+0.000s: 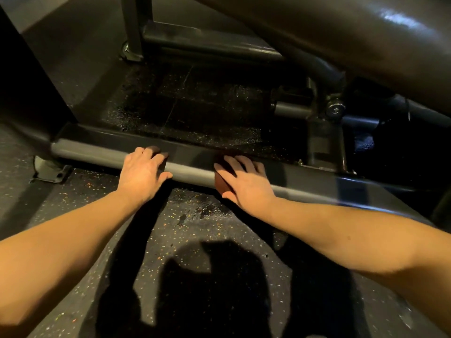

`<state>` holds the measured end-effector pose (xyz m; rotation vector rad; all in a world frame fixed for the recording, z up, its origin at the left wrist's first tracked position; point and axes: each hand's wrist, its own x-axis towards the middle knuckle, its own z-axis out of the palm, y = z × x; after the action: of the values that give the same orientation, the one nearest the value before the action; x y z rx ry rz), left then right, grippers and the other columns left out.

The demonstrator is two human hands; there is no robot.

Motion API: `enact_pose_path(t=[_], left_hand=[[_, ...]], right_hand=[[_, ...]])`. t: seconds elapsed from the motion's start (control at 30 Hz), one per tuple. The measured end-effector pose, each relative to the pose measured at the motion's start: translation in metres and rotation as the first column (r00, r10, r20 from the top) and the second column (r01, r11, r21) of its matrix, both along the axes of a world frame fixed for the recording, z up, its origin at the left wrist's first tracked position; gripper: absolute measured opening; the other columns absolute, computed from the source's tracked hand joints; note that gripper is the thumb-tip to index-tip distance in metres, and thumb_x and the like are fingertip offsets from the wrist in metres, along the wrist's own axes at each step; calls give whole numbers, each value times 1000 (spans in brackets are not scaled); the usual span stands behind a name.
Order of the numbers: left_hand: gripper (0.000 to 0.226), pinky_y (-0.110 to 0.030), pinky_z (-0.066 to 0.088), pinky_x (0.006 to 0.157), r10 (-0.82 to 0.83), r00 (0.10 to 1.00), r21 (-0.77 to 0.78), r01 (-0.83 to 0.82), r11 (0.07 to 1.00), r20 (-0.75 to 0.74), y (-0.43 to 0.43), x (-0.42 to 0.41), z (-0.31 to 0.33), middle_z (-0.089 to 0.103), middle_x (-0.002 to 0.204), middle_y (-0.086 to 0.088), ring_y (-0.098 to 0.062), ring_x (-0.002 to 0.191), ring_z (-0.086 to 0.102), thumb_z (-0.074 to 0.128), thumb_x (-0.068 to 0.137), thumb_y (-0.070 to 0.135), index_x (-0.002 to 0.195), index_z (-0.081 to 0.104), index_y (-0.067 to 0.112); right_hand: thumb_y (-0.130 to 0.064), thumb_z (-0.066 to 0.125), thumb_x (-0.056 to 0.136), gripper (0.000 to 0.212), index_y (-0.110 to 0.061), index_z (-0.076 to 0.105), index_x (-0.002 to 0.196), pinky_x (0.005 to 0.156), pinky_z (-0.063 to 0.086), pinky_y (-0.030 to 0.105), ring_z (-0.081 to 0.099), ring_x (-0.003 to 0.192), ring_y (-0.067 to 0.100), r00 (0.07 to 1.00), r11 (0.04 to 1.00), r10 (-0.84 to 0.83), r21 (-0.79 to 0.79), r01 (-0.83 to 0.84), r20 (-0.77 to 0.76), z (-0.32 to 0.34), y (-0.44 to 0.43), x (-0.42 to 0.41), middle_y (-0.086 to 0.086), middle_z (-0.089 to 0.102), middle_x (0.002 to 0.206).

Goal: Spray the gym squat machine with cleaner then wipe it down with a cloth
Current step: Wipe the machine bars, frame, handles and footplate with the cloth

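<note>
Head view: both bare arms reach forward and down to the low grey bar (97,152) at the base of the squat machine.

The left hand (144,172) lies over the bar, its fingers laid across the top and its thumb stretched along the near face. It is loose and resting, clenched on nothing.

The right hand (246,181) is spread flat with straight fingers. It presses a dark reddish-brown cloth (220,184) against the same bar rather than grasping it. The cloth sits under the palm and fingers, draped over the top and near side of the bar. Its edge shows just past the thumb, on the side toward the left hand. The two hands are near each other but apart, with bare bar between them.

Beyond the fingertips, the speckled rubber floor (195,228) inside the frame glistens as if wet. Above the right hand slopes a large dark pad (341,32), with a bolt (335,109) at a joint below it. Further out from the right hand lies something blue (364,142), possibly fabric; it is too dark to tell. Beyond the left hand a foot bracket (48,169) sits on the floor.
</note>
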<state>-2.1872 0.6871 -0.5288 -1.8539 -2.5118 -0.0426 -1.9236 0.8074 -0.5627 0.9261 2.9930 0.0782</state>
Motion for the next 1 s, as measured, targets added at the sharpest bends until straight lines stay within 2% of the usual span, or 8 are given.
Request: enact_pose_path(t=[0.13,0.27,0.37,0.47,0.7,0.87,0.93,1.0], left_hand=[[59,-52,42,99,-15,1000,24,15,1000,10,-1,-3,-4,58,135,-16,-38,119,49,75,90,41,139,61,12],[58,-52,42,100,-12,1000,40,11,999,21,-2,-4,-7,58,135,-15,-38,120,48,74,91,42,139,62,12],[56,-53,44,96,-15,1000,40,14,999,19,-1,-4,-10,59,133,-16,-39,116,50,75,89,41,136,64,12],[55,-53,45,92,-9,1000,34,9,999,7,-2,-6,-11,61,130,-17,-40,112,50,76,89,41,134,66,11],[58,-48,43,94,-24,997,-25,22,999,-72,3,-5,-1,61,131,-14,-36,112,52,68,92,50,139,63,16],[60,-45,41,98,-27,997,-28,25,999,-74,3,-8,-2,59,134,-11,-33,115,52,64,93,54,141,61,18],[60,-46,41,98,-36,997,-21,34,999,-62,2,-11,-3,60,134,-11,-33,114,52,66,92,54,140,62,18],[61,-45,40,98,-41,998,-10,40,999,-57,2,-15,-5,61,133,-11,-33,113,53,67,91,55,139,63,18]], right_hand=[[-62,65,88,81,-32,37,158,97,40,49,37,141,34,991,988,-133,83,130,29,-4,11,79,7,39,160],[-63,61,89,80,-28,39,158,100,37,52,37,141,37,979,978,-197,81,191,61,-10,15,100,13,38,161],[-72,39,93,78,-28,38,158,100,35,51,34,142,38,978,981,-196,20,195,66,-4,15,64,14,37,161],[-78,13,92,85,-32,19,163,109,25,52,24,148,36,967,964,-211,-133,230,143,12,20,3,8,27,167],[-65,20,105,64,-34,23,161,115,21,58,30,147,36,945,895,-258,-318,313,203,24,41,-99,5,44,158],[-68,17,101,69,-37,18,163,108,24,48,26,146,30,969,956,-178,-203,212,171,20,38,-17,0,34,162],[-68,11,97,75,-34,24,163,105,26,46,24,148,29,978,971,-175,-142,191,117,16,28,30,3,32,164],[-61,21,100,69,-30,33,161,100,33,47,29,147,31,985,985,-161,-58,165,63,8,15,68,8,34,164]])
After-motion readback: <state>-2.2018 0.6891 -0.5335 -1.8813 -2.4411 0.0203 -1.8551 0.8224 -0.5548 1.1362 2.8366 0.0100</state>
